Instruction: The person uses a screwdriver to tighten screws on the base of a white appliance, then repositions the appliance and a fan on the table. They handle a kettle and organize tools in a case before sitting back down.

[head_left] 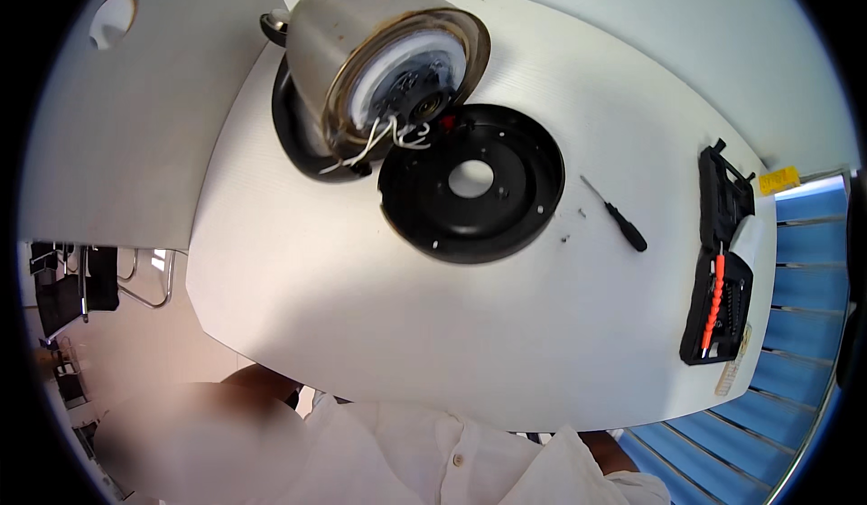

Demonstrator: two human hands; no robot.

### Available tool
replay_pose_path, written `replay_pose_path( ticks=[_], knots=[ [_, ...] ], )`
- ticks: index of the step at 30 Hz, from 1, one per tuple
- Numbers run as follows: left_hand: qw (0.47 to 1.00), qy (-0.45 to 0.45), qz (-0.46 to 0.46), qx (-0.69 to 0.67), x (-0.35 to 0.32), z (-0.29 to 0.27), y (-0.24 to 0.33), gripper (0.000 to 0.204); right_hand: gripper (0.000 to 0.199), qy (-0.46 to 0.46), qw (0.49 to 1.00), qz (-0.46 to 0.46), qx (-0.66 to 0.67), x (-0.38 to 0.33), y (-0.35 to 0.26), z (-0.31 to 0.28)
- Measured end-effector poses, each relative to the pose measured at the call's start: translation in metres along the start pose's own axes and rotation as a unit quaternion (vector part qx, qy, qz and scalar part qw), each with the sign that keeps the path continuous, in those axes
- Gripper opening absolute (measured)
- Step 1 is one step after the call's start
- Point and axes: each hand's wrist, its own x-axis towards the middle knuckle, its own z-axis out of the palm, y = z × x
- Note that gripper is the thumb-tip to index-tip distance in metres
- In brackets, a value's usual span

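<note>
Neither of my hands shows; only my white shirt [452,451] fills the lower edge, below the near rim of the white table [361,324]. A steel kettle [361,35] lies on its side at the far middle, its underside open toward me with white wires [384,139] hanging out. Right in front of it lies a round black bottom cover [524,189] with a hole in its centre. A small black screwdriver [619,218] rests to the right of the cover, with tiny screws [569,229] beside it.
An open black bit case [722,261] with an orange row of bits sits at the table's right edge, a yellow tag [778,180] beyond it. Blue slatted bars [804,324] stand to the right. A second white tabletop [117,126] and a metal chair frame [144,279] are at left.
</note>
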Motion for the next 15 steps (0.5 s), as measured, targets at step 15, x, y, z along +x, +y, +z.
replay_pose_path(
  ticks=[15],
  knots=[
    [0.993, 0.059, 0.084, 0.065, -0.005, 0.025, 0.002, 0.047, 0.049, 0.162, 0.975, -0.144, 0.042, 0.05, 0.05, 0.02]
  ],
)
